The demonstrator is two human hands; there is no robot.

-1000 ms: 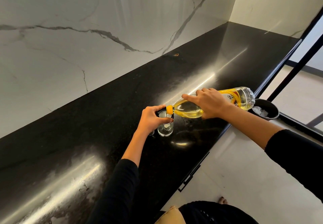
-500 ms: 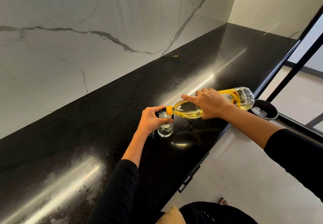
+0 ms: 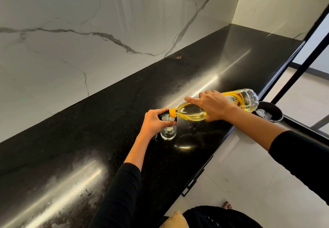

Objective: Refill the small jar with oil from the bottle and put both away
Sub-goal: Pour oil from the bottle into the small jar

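Polished black stone countertop (image 3: 110, 121), left hand (image 3: 154, 122) with fingers curled around small clear glass jar (image 3: 168, 129), right hand (image 3: 212, 105) fingers wrapped over tilted clear plastic oil bottle (image 3: 192, 112), its yellow neck (image 3: 172, 112) at the jar's mouth.

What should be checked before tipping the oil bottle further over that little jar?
1. Jar upright on the counter: ok.
2. Left hand grips the jar's top: ok.
3. Bottle mouth over the jar's opening: ok.
4. Right hand wrapped round the bottle: ok.
5. How full the jar is: cannot tell; the glass looks clear.
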